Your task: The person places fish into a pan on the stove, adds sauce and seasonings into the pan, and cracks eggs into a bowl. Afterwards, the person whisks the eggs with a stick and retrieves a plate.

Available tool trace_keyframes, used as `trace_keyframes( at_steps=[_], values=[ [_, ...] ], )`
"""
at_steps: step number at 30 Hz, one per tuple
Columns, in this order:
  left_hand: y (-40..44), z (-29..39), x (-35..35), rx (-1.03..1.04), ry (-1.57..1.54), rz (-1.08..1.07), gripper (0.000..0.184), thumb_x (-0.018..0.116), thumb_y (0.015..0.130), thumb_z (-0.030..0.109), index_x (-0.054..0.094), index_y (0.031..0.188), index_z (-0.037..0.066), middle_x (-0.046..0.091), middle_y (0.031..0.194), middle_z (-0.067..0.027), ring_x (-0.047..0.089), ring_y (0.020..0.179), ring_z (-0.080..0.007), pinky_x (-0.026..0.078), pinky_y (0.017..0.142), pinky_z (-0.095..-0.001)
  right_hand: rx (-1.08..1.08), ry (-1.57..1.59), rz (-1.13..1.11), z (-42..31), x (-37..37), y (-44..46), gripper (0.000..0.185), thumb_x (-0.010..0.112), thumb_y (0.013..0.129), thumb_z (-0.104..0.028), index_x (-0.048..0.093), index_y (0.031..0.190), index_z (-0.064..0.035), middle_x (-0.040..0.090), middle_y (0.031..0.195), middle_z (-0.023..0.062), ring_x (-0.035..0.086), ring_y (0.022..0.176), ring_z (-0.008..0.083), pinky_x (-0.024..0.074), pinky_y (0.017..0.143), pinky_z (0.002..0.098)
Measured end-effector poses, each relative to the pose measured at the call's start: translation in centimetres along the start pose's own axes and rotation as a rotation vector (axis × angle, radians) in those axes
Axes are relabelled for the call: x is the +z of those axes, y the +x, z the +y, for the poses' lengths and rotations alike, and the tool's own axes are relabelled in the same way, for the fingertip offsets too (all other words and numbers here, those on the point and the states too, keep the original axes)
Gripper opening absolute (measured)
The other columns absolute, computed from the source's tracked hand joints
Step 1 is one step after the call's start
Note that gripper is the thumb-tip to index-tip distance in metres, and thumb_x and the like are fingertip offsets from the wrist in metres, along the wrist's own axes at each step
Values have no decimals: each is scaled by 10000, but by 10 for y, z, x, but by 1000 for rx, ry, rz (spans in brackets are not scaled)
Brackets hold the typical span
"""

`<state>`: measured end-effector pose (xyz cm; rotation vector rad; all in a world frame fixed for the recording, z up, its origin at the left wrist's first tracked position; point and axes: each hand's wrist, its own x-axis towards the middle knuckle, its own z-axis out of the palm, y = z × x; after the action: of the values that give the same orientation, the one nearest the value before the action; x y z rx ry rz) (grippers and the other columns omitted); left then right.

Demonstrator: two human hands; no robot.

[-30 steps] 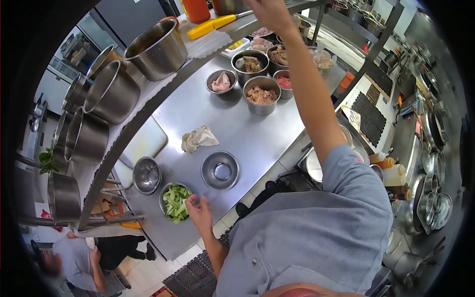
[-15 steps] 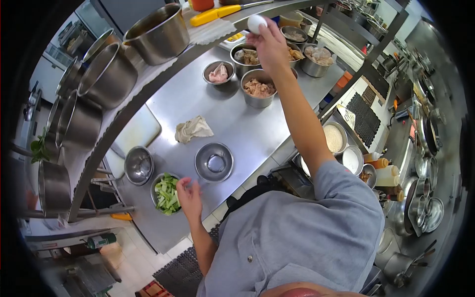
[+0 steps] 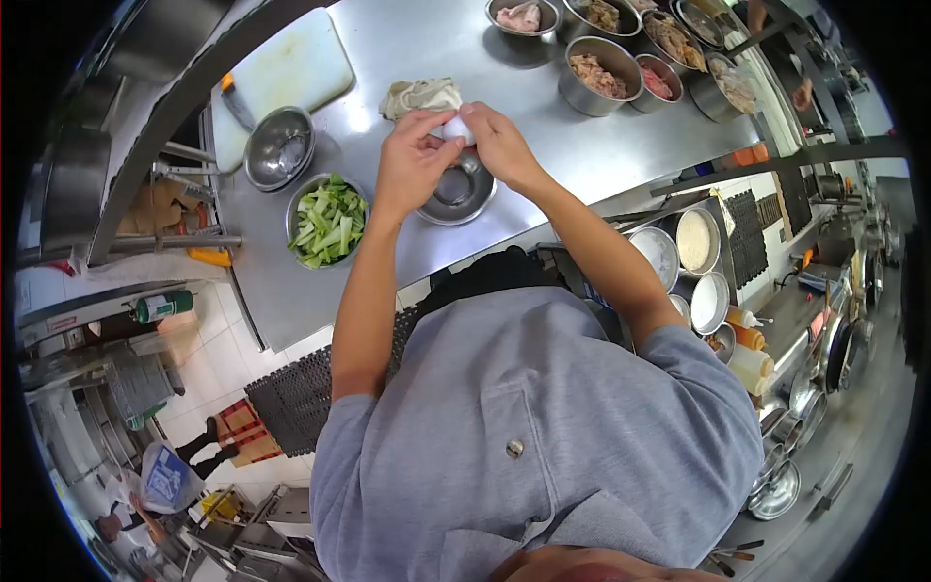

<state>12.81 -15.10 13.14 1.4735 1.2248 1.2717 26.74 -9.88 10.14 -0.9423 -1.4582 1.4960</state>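
Observation:
A white egg (image 3: 457, 129) is held between the fingertips of both hands. My left hand (image 3: 411, 165) grips it from the left, and my right hand (image 3: 499, 147) closes on it from the right. Under the hands sits a steel bowl (image 3: 469, 208), partly covered by them. Just beyond the fingers lies a crumpled cloth (image 3: 412, 98). To the left stand a bowl of chopped green vegetables (image 3: 328, 225) and another steel bowl (image 3: 275, 153). Whether the eggshell is cracked cannot be made out.
Steel containers of raw meat (image 3: 598, 80) stand at the table's far right. A knife (image 3: 236, 102) rests on the white cutting board (image 3: 291, 60). Pots of white contents (image 3: 697, 241) and sauce bottles (image 3: 750, 369) are to my right. Another person carries a plastic bag (image 3: 171, 479) at lower left.
My right hand has brought the egg from near the shelf down over the steel bowl. My left hand has moved from beside the vegetables to join it. The view has shifted.

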Motion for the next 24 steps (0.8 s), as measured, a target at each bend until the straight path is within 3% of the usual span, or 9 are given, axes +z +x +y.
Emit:
trace_keyframes(
  at_steps=[5, 10, 24],
  values=[
    [-9, -32, -5, 3, -43, 18, 343, 624, 810, -17, 568, 1146, -57, 524, 1061, -80, 618, 770, -128, 529, 651, -229, 37, -266, -5, 15, 9, -4, 430, 410, 956, -383, 520, 863, 22, 562, 707, 189, 575, 679, 248, 458, 633, 371],
    [-18, -41, 0, -133, -78, 77, 305, 632, 785, -48, 607, 1088, -67, 541, 1043, -68, 622, 736, -123, 527, 628, -223, -36, -481, -39, 24, 9, -8, 413, 372, 957, -380, 506, 883, 4, 585, 698, 224, 587, 701, 399, 442, 635, 428],
    [-24, -70, -14, -40, 19, -29, 350, 661, 725, -71, 615, 1072, -70, 535, 1058, -59, 601, 759, -101, 511, 651, -217, -135, -545, -297, 28, -4, -8, 372, 377, 968, -346, 492, 916, 3, 566, 731, 246, 554, 722, 442, 416, 630, 462]
  ],
)
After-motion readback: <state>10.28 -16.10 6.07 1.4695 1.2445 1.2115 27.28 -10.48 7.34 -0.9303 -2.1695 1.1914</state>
